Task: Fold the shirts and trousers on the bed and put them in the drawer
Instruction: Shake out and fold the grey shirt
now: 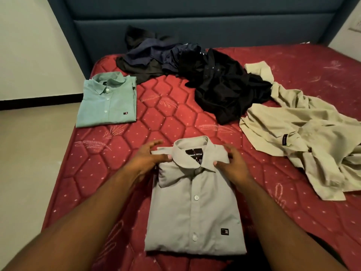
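Note:
A folded grey shirt (193, 208) lies collar-up on the red mattress (160, 118) right in front of me. My left hand (146, 159) pinches its left shoulder beside the collar, thumb on top. My right hand (232, 161) grips the right shoulder the same way. A folded green shirt (107, 100) lies flat at the far left. Unfolded clothes sit further back: a black garment (224, 90), a dark navy and black heap (154, 55), and a crumpled beige garment (304, 137) at the right.
A blue padded headboard (195, 22) stands behind the bed. The mattress's left edge drops to a pale floor (29, 163) with a white wall (29, 45) beyond. No drawer is in view.

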Tool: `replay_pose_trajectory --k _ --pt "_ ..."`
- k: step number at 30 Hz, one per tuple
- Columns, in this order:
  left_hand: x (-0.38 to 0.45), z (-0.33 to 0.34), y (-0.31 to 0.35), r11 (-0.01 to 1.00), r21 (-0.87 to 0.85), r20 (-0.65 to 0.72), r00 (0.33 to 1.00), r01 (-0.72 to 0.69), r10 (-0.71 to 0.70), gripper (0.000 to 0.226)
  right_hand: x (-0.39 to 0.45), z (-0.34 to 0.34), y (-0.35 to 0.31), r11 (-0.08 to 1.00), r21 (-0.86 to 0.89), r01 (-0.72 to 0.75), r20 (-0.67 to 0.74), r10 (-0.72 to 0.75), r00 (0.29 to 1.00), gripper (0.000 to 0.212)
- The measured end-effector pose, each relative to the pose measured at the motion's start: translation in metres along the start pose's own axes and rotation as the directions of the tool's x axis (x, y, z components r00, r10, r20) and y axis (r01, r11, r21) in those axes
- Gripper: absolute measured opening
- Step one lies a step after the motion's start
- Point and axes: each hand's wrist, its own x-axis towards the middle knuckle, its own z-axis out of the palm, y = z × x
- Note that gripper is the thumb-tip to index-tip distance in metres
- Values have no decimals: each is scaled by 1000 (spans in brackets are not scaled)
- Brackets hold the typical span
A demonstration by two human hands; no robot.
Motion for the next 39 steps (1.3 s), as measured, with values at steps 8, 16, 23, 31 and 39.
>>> replay_pose_trajectory --k 8,16,23,31,39 --pt "15 12 -1 978 133 -237 952 -163 191 69 -27 11 2 989 -95 114 -120 -125 985 57" --pt "-140 19 -101 936 350 -230 967 -23 110 37 -127 33 -16 659 -750 60 -13 -105 994 67" --pt "-166 24 -122 956 258 -270 940 -138 209 40 -70 93 -89 609 -487 626 472 -420 775 58" --pt "-169 8 -136 929 362 -236 957 -76 170 40 13 156 -124 476 -814 332 366 -23 931 26" --pt "-162 -1 -126 888 459 -181 979 5 89 50 -25 155 -100 528 -697 486 335 -359 871 49"
